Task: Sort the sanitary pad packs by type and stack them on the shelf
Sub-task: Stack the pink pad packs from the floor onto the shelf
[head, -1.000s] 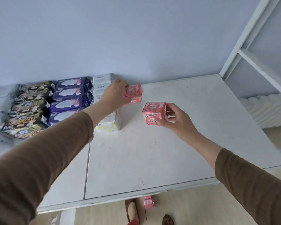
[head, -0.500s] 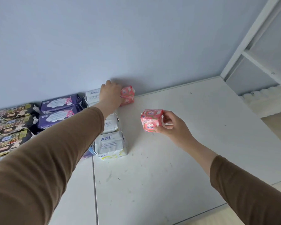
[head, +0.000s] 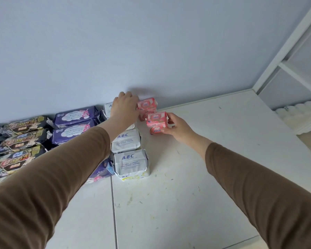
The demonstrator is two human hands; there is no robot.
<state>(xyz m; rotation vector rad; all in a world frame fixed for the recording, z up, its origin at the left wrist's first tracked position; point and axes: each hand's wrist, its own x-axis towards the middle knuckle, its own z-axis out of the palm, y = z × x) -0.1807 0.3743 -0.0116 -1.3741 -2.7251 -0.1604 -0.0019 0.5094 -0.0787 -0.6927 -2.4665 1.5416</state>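
At far left on the shelf [head: 196, 203] lie dark packs [head: 20, 141], then purple packs [head: 75, 116], then white ABC packs [head: 130, 161]. The left hand [head: 125, 107] holds one pink pack [head: 146, 106] against the wall. The right hand [head: 176, 126] grips a second pink pack [head: 157, 123] just in front, fingers curled round it. Next, I judge, this pack must be set down touching the first.
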